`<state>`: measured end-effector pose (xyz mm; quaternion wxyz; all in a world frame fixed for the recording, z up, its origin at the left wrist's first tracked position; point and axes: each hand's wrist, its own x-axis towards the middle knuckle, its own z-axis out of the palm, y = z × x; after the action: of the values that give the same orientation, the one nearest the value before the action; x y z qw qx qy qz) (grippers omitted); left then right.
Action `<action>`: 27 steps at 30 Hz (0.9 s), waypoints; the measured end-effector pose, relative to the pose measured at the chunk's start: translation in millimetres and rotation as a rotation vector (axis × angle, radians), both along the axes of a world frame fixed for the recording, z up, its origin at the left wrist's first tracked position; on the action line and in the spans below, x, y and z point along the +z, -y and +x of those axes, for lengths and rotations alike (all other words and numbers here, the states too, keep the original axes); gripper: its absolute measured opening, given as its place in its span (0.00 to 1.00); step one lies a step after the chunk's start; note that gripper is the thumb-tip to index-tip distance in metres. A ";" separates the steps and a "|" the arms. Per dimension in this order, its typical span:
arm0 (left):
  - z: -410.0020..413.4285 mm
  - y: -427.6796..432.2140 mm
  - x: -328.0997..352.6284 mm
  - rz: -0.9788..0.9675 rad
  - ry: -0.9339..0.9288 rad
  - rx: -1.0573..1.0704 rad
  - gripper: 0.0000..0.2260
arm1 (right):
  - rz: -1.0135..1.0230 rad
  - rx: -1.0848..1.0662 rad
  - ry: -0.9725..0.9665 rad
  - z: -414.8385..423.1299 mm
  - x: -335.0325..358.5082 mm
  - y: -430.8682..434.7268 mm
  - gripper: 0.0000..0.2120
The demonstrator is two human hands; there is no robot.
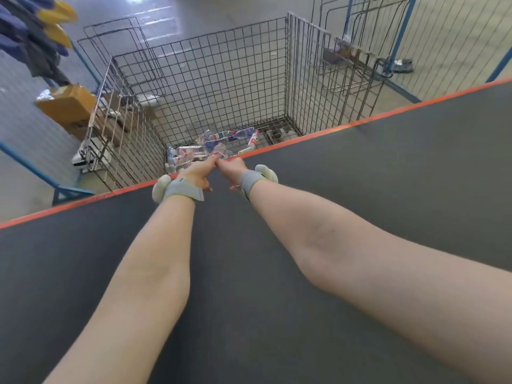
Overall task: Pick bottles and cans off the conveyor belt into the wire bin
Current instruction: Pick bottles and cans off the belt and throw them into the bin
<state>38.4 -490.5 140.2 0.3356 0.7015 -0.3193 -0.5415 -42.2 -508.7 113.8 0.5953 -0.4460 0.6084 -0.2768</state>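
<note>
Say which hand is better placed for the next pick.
Right hand, marginally: it meets the left hand at the belt edge by the wire bin; no bottle on the belt, but more belt lies on its side.

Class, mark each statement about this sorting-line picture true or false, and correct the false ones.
1. The bin holds bottles. True.
2. Bottles lie on the belt. False: they lie in the bin.
3. The left hand and right hand meet near the belt's far edge. True.
4. That edge is blue. False: it is orange.
5. Only one wrist wears a band. False: both wear grey bands.
</note>
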 end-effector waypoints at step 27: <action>-188.5 -315.6 -105.0 0.408 0.484 -0.772 0.35 | 0.226 -0.013 -0.291 -227.9 -57.9 -244.4 0.33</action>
<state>-150.1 -174.9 35.2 -0.1170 0.6890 -0.5119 -0.4995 -270.2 -264.3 55.9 0.5455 -0.4078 0.7181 -0.1432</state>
